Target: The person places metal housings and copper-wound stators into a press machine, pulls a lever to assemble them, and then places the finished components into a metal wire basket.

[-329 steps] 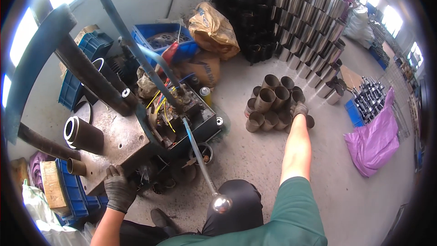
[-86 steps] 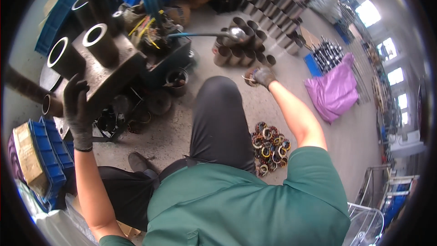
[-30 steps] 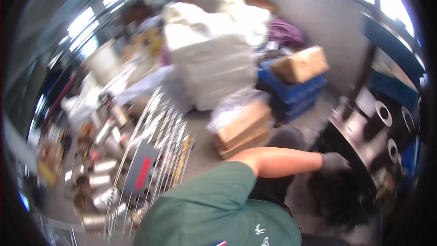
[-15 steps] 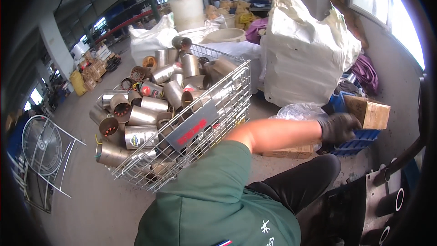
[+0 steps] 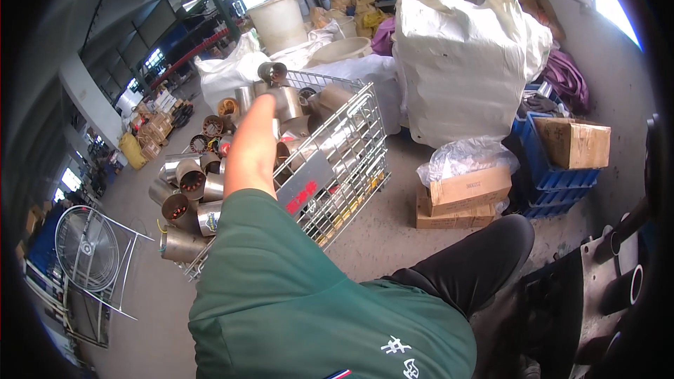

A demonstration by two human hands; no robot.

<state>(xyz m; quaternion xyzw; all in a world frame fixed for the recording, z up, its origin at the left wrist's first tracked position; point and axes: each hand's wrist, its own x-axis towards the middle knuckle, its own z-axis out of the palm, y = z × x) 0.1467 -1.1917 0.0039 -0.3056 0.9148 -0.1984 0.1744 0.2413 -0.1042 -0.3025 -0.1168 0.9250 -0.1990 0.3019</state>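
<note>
Stretching out over the wire cage (image 5: pixel 370 116), the L forearm (image 5: pixel 251 151) ran up from a green sleeve (image 5: pixel 263 238) and ended among the steel cyls (image 5: pixel 287 104). L hand was hidden past the wrist, so couldn't tell if its fingers were spread, pressed together or pinching a cyl; nearest thing was the heap nr the cage's far end. R hand was out of view.

Cyls lay jumbled in the cage, many on their sides, some tilted w/ open ends showing dark insides & reddish bits. One nr the lower L corner had a yellow wire at its end. A grey plate (image 5: pixel 306 188) w/ red marks hung on the cage's near side.

Fan (image 5: pixel 87 245) stood L of the cage, apart from it. To the R: big white bag (image 5: pixel 467 63), then 2 cartons (image 5: pixel 469 191) stacked on the floor w/ clear plastic (image 5: pixel 467 160) on top. Blue crates (image 5: pixel 567 196) stood R of those, brown box (image 5: pixel 576 144) on them. Dark-trousered leg (image 5: pixel 477 260) was bent btwn the cartons & a metal bench (image 5: pixel 595 260) carrying dark tubes (image 5: pixel 619 291) at far R.
</note>
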